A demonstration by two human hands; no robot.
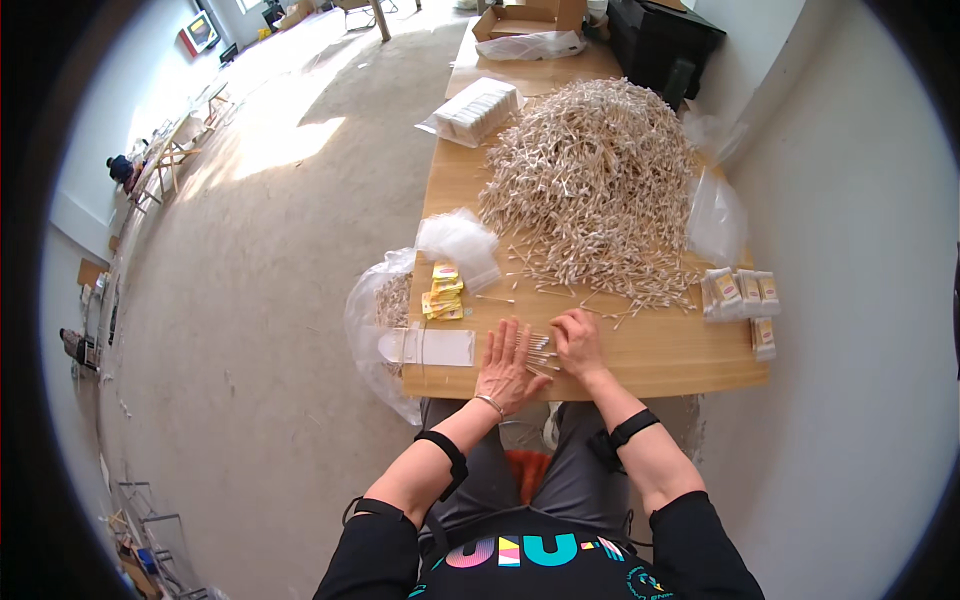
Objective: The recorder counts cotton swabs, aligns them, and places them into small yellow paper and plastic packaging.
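Observation:
Near the front edge of the wooden table [680, 350], my left hand [508, 372] lies flat with its fingers stretched over a small row of cotton swabs [540, 352]. The swabs point across toward my right hand [578, 343], which is closed at their tips with its fingers curled in. Whatever those fingers hold is hidden. Beside my left hand lies a white plastic tray or card [445, 348] with a rounded left end. Beyond both hands rises a large heap of loose cotton swabs [595, 170], with a few strays scattered at its near side.
Small yellow labels [443, 298] and clear plastic bags [458, 240] lie at the left edge. A big clear sack [375, 300] of swabs hangs beside it. Filled packs [740, 290] stand at the right by the wall. Farther back are a white bundle [478, 110] and a black container [665, 45].

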